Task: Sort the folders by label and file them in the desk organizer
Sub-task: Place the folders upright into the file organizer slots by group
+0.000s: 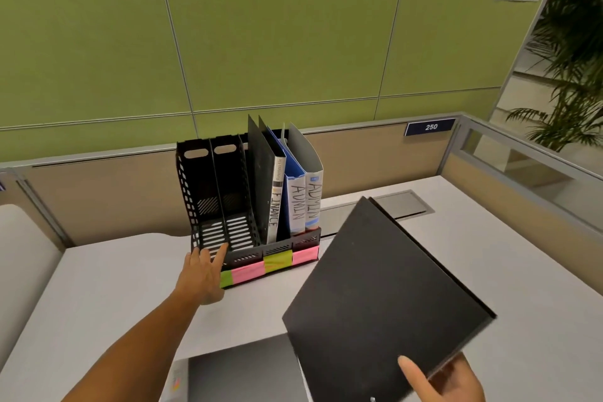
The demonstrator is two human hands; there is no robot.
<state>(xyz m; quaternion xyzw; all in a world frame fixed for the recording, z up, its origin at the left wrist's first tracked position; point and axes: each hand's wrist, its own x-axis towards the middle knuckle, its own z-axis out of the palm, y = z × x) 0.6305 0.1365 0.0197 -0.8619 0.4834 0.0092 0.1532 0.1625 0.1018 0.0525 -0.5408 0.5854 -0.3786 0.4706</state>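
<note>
A black slotted desk organizer point(208, 192) stands at the back of the desk, with green and pink sticky notes point(277, 263) along its front lip. Its two left slots are empty. Further right stand a black folder marked FINANCE point(276, 202), a blue folder marked ADMIN point(296, 206) and a grey folder marked ADMIN point(314, 199). My left hand point(204, 274) rests with straight fingers on the organizer's front left edge. My right hand point(443, 380) grips the near corner of a black folder point(381, 303), held tilted above the desk. Another black folder point(241, 372) lies flat near me.
The white desk point(107, 297) is bounded by beige partition walls behind and to the right. A grey cable hatch point(401, 204) is set into the desk behind the held folder. A potted palm point(574, 68) stands beyond the right partition.
</note>
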